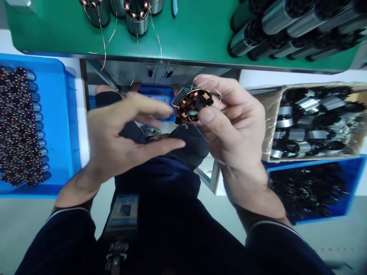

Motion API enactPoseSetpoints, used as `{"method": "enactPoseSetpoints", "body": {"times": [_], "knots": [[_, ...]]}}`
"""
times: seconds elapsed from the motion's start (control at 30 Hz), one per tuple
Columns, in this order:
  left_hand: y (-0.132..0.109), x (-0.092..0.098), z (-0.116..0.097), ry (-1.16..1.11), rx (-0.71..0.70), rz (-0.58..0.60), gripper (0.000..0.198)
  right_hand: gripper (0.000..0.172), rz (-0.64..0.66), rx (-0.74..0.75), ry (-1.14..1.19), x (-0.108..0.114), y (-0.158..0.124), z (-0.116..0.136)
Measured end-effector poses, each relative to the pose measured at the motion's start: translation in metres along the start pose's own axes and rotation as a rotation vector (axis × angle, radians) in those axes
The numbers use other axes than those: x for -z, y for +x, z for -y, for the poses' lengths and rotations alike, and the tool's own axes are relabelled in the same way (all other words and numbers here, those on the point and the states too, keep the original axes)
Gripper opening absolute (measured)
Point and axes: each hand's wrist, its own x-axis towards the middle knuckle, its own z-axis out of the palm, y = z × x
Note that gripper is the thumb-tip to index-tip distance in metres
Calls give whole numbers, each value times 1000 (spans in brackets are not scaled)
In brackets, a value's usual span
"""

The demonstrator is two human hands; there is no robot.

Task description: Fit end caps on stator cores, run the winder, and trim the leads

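My right hand (232, 114) grips a motor stator (186, 105) with copper windings, its round open end turned toward me. Loose copper wire ends stick out around the stator's rim. The thumb presses on the near edge while the fingers wrap behind. Just left of the stator, my left hand (129, 130) is open, thumb and fingers spread apart and slightly blurred. Its fingertips come close to the stator's left side; whether they touch a wire I cannot tell.
Wound stators (137, 19) with trailing wires stand on the green bench (189, 42), bare metal cores (258, 36) at its right. A blue tray (59, 126) of wound stators lies left. At right are a cardboard box (271, 141) of cores and a blue bin (351, 194) of black parts.
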Motion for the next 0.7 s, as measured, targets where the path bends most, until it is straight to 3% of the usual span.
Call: {"method": "enactPoseSetpoints", "body": {"times": [0.07,0.1,0.17,0.27,0.33,0.4,0.5,0.6,0.7], "knots": [[-4,-11,-8,5,46,-35,19,54,-3,8,19,-1,0,-4],[-5,-15,-9,20,35,-49,12,55,6,5,30,-2,0,-5],[-10,-19,1,43,17,25,16,67,32,-24,37,0,1,-7],[-25,-19,37,18,69,135,12,86,27,-81,-13,11,-1,-8],[-34,-16,61,-7,188,134,9,72,21,-97,-34,20,-4,-7],[-36,-13,69,-24,267,70,3,48,49,-74,-39,25,-7,-6],[-22,-17,50,-50,225,-23,24,43,42,-1,-98,18,-7,-9],[-6,-35,28,-153,146,-121,20,69,-59,2,-172,6,-5,-16],[-8,-58,35,-342,124,-153,22,81,-104,22,-137,7,-6,-23]]}}
